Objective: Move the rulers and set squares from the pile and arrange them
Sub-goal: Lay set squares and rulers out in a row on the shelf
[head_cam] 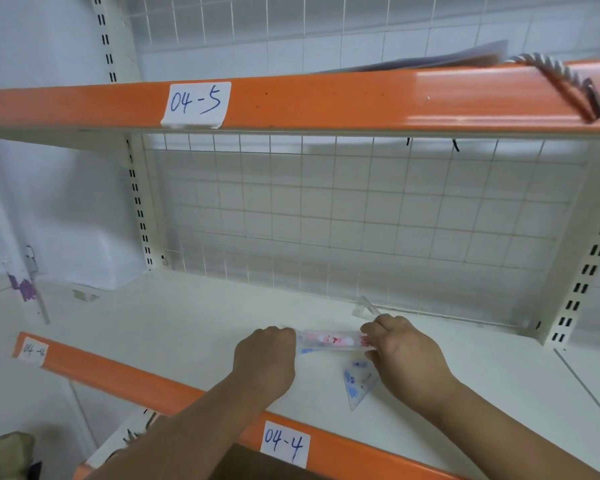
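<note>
A clear ruler with pink print (329, 339) lies flat on the white shelf (187, 327), held at both ends. My left hand (264, 358) grips its left end and my right hand (400, 351) pinches its right end. A bit of blue-printed plastic (305, 350) peeks out under the ruler's left part. A clear set square with blue print (358, 384) lies just below the ruler, partly under my right hand, its tip pointing at the shelf's front edge. Another clear plastic piece (364, 306) lies behind my right hand near the wire back.
The shelf's orange front edge (194, 393) carries a label "04-4" (284, 445). Above runs the orange upper shelf (326, 102) labelled "04-5", with a striped rope (565, 81) hanging over it. A wire grid (361, 220) backs the shelf; slotted uprights (582, 271) stand at the sides.
</note>
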Available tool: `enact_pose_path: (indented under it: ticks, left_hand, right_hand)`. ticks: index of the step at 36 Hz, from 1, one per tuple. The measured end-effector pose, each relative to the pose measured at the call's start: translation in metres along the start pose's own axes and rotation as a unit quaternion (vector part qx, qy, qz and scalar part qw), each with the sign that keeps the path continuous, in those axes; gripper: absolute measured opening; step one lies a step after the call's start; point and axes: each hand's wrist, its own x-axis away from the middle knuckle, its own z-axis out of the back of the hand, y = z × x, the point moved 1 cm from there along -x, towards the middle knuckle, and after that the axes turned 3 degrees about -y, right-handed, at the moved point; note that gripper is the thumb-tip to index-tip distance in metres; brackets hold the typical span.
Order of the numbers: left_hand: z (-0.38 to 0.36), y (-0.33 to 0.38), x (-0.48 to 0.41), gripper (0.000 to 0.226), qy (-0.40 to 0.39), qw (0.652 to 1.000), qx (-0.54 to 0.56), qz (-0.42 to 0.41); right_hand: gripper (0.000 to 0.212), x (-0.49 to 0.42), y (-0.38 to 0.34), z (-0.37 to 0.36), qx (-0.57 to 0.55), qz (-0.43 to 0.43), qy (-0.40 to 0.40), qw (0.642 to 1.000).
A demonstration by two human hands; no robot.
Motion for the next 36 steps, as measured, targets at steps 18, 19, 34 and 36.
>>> enact_pose_path:
  ticks: [18, 19, 34, 36]
  left_hand:
    - [-0.01, 0.053, -0.001, 0.023, 0.025, 0.991, 0.016, -0.127]
    - [-0.01, 0.056, 0.0, 0.022, 0.023, 0.991, 0.013, -0.133]
    - [-0.005, 0.158, 0.023, 0.023, -0.007, 0.981, 0.007, -0.196]
    - [-0.004, 0.18, 0.029, 0.023, -0.007, 0.979, 0.005, -0.204]
  right_hand:
    - [0.028, 0.063, 0.034, 0.014, 0.023, -0.121, 0.012, 0.992]
    - [0.028, 0.067, 0.036, 0.014, 0.024, -0.126, 0.011, 0.992]
    - [0.025, 0.151, 0.101, 0.03, 0.05, -0.191, 0.036, 0.98]
    - [0.03, 0.169, 0.118, 0.034, 0.049, -0.199, 0.014, 0.979]
